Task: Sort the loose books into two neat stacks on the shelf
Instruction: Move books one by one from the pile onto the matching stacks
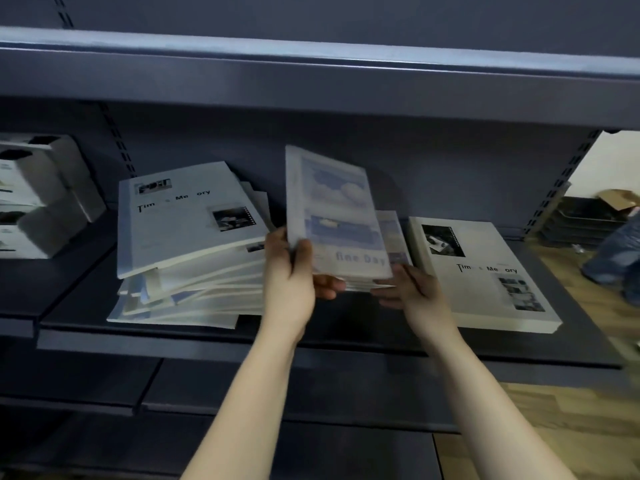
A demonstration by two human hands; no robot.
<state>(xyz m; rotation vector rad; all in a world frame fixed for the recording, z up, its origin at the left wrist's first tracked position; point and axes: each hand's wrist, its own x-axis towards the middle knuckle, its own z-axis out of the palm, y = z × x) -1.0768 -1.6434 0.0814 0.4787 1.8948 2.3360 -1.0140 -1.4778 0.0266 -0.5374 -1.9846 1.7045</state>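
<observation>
The dark shelf (346,320) runs out past both side edges. On its left part sits a slumped pile of books (194,258), the lower ones fanned out and mostly covered by the top one. At the right a white book (485,271) lies flat. Between them a blue book (339,216) is tilted up off the board and blurred. Thinner ones behind it are largely hidden, so their number is unclear. At far left, white boxes (34,195) are cut off. The left hand (287,271) grips the blue book's lower left corner, thumb on the cover, fingers curled beneath. The right hand (412,289) pinches its lower right edge, thumb above, fingers below.
</observation>
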